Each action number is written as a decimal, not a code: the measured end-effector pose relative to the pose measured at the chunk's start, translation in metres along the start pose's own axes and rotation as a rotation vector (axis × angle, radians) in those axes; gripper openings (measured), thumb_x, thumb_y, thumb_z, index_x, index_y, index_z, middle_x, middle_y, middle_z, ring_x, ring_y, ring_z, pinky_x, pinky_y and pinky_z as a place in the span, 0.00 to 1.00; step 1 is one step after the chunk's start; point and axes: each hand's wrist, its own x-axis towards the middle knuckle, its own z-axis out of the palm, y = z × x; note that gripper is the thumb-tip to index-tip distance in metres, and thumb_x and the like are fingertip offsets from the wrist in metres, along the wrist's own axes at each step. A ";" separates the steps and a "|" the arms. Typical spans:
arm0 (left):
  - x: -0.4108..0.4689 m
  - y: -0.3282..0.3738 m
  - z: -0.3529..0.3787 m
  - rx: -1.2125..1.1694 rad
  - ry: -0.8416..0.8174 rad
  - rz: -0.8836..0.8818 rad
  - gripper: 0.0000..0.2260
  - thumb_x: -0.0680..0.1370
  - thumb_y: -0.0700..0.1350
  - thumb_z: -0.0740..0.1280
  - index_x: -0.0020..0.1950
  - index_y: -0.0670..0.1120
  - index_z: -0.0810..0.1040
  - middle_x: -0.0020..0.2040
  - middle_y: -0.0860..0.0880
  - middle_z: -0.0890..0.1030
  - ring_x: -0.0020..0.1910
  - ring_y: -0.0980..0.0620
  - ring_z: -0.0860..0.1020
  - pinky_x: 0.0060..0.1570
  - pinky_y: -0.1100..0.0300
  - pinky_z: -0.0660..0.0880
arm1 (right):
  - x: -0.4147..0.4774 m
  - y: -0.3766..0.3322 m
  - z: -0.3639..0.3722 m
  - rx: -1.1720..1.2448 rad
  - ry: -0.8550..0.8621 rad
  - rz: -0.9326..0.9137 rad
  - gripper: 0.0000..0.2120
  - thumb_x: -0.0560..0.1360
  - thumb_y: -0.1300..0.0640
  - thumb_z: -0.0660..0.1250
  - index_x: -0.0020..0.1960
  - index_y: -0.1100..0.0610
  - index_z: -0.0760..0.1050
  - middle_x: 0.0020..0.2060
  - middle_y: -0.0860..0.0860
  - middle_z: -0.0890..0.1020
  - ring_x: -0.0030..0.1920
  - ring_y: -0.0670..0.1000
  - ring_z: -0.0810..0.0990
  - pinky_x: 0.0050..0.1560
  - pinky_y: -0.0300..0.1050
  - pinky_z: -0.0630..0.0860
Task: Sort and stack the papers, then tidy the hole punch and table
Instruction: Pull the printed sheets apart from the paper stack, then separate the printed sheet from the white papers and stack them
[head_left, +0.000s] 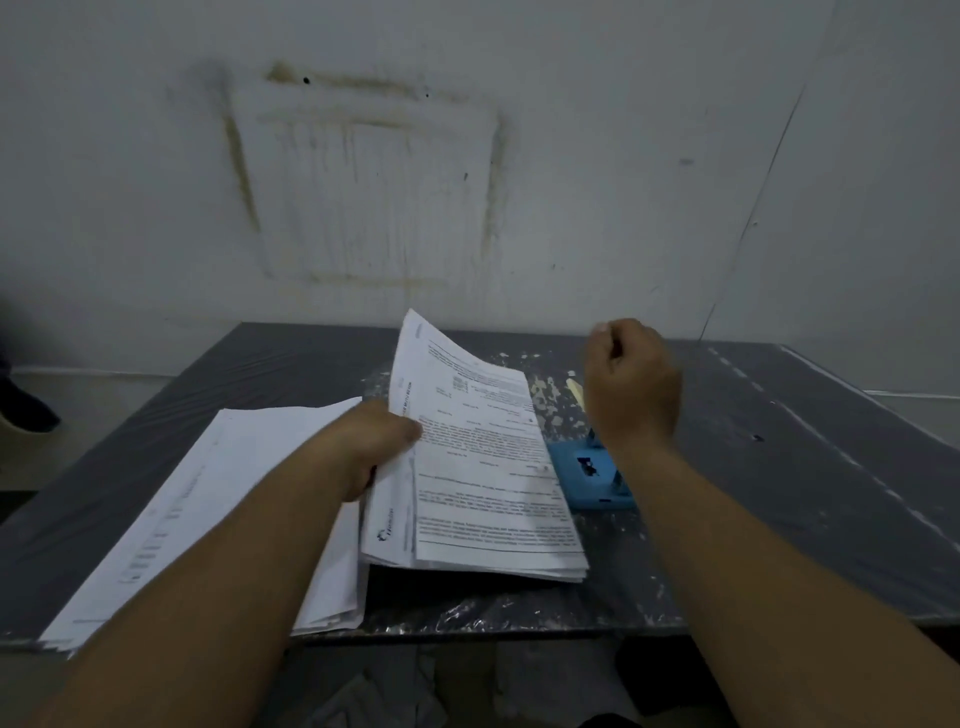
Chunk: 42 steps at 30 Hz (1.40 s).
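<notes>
A stack of printed papers (483, 467) lies in the middle of the dark table (779, 493). My left hand (374, 447) grips its left edge, thumb on top, and the far end of the top sheets curls upward. Another white paper pile (208, 499) lies flat to the left, partly under my left forearm. A blue hole punch (587, 478) sits just right of the printed stack. My right hand (631, 384) hovers above the punch in a loose fist, holding nothing that I can see.
Small pale paper scraps (545, 395) and a yellowish strip (575, 389) lie on the table behind the punch. The table stands against a stained white wall (374, 182). Crumpled plastic lies on the floor (415, 686) below the front edge.
</notes>
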 end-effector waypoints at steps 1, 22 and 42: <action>-0.002 0.001 -0.009 -0.003 0.008 0.026 0.10 0.81 0.39 0.63 0.61 0.44 0.76 0.56 0.41 0.83 0.50 0.40 0.83 0.51 0.47 0.79 | -0.002 -0.009 0.003 0.027 -0.034 -0.065 0.14 0.80 0.55 0.59 0.36 0.54 0.68 0.31 0.48 0.71 0.32 0.49 0.68 0.30 0.41 0.59; -0.004 -0.033 -0.040 -0.397 0.151 0.413 0.09 0.81 0.46 0.64 0.58 0.58 0.79 0.55 0.55 0.84 0.55 0.50 0.81 0.53 0.49 0.75 | -0.060 -0.026 0.059 0.514 -0.715 0.385 0.11 0.82 0.47 0.58 0.63 0.45 0.72 0.57 0.41 0.80 0.58 0.47 0.78 0.61 0.52 0.76; 0.039 -0.026 -0.036 -0.245 0.300 0.463 0.15 0.77 0.46 0.72 0.62 0.49 0.78 0.55 0.52 0.82 0.54 0.51 0.81 0.48 0.59 0.79 | -0.035 -0.003 0.080 0.493 -0.606 0.396 0.07 0.82 0.49 0.60 0.55 0.48 0.75 0.50 0.44 0.81 0.51 0.47 0.79 0.50 0.47 0.78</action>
